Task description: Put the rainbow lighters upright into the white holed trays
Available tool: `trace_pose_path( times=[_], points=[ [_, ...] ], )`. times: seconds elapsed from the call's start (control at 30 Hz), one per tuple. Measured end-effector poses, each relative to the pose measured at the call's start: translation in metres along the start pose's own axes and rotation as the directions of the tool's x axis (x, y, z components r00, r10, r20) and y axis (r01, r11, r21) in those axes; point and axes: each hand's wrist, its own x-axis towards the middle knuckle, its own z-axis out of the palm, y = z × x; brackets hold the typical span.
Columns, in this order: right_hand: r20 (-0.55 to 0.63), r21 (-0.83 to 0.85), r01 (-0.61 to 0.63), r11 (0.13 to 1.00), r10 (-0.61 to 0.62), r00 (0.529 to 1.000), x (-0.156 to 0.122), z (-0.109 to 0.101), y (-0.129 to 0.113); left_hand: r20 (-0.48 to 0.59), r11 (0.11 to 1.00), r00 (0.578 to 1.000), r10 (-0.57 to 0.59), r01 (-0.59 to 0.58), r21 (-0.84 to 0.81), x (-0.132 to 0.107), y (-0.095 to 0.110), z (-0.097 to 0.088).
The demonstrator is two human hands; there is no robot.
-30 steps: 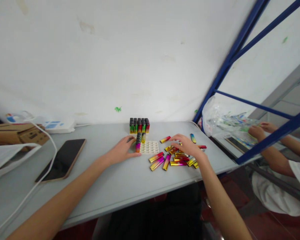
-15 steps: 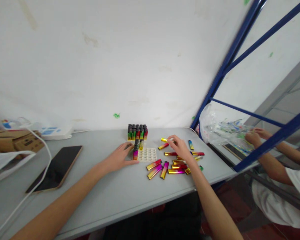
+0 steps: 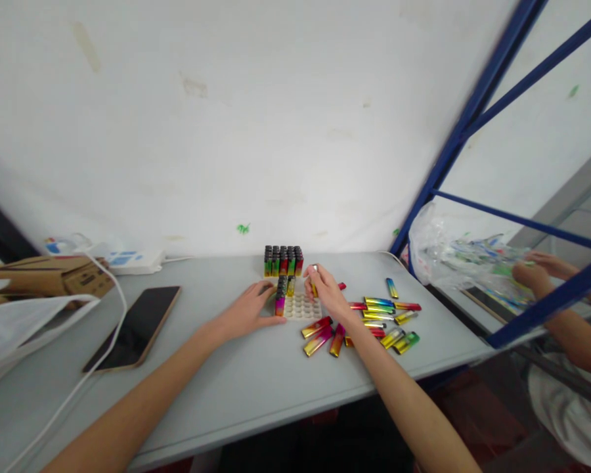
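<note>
My right hand (image 3: 326, 291) pinches a gold-coloured lighter (image 3: 314, 284), held upright above the right part of a white tray with round holes (image 3: 300, 307). Along the tray's left edge stands a row of lighters with black tops (image 3: 280, 299), the nearest one purple and red. One yellow lighter (image 3: 290, 286) stands beside that row. My left hand (image 3: 250, 307) curves around the tray's left end, thumb at the near corner and fingers farther back, bracing it. Loose shiny lighters (image 3: 379, 314) in several colours lie flat right of the tray, partly behind my right forearm.
A block of upright lighters (image 3: 283, 261) stands behind the tray, near the wall. At left are a phone (image 3: 135, 327), a white cable, a cardboard box (image 3: 54, 276) and a white bag. A blue metal frame (image 3: 423, 177) rises at right; beyond it another person's hands (image 3: 542, 272) work near plastic bags.
My right hand has moved left from the loose lighters to above the tray, carrying a gold-coloured lighter now upright. My left hand stays by the tray. The camera view has shifted slightly.
</note>
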Motion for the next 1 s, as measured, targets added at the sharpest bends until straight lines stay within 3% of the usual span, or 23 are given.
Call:
trace_pose_path(
  times=[0.17,0.33,0.67,0.83,1.0],
  points=[
    [-0.150,-0.213,0.028,0.977,-0.062,0.987,-0.003,0.011,0.008,0.000,1.000,1.000,0.005,-0.005,-0.002,0.000,0.000,-0.001],
    [-0.237,-0.304,-0.021,0.953,-0.054,0.970,-0.003,0.010,0.008,0.021,1.000,1.000,-0.014,0.014,0.006,0.001,0.002,-0.002],
    [-0.212,-0.296,0.039,0.955,-0.105,0.972,-0.006,0.002,0.002,0.015,1.000,1.000,0.000,0.000,0.000,0.001,0.004,-0.004],
    [-0.242,-0.339,-0.026,0.940,-0.060,0.968,-0.005,0.004,0.006,0.019,1.000,1.000,-0.001,0.001,0.007,0.001,0.003,-0.004],
    [-0.233,-0.342,0.011,0.940,-0.096,0.968,-0.008,0.001,0.004,0.007,1.000,1.000,0.013,-0.013,-0.002,0.001,0.000,-0.002]
  ],
)
